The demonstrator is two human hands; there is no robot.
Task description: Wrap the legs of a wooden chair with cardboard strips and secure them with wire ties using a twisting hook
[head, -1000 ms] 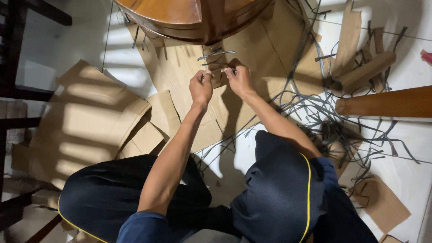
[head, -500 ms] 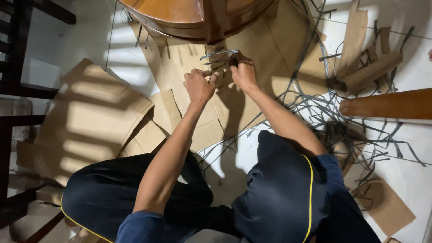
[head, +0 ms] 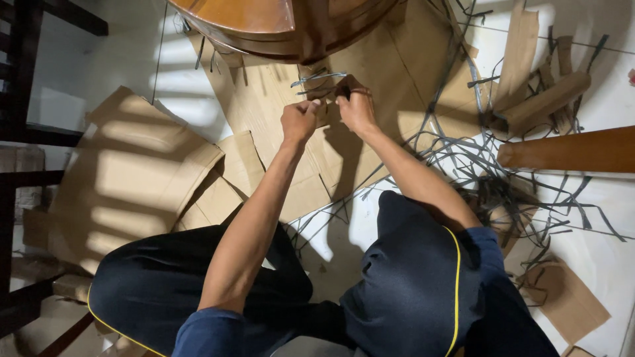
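Observation:
I sit on the floor with knees spread, both arms stretched forward. My left hand [head: 299, 121] is closed around a thin dark plastic strap [head: 319, 78] just below a round wooden furniture piece [head: 278, 23]. My right hand [head: 355, 104] pinches the same bundle of straps beside it, fingers curled tight. Both hands hover over a flat sheet of brown cardboard [head: 264, 112] lying under the wooden piece. The exact grip on the strap ends is partly hidden by my fingers.
Flattened cardboard pieces [head: 132, 172] lie at the left. A tangle of cut dark straps [head: 489, 165] spreads over the white tiled floor at the right, with cardboard corner strips [head: 542, 99] and a wooden beam [head: 569, 151]. Dark furniture legs [head: 20, 132] stand far left.
My left hand has shifted slightly up and right, closer to my right hand. The right hand stays at the straps near the wooden piece.

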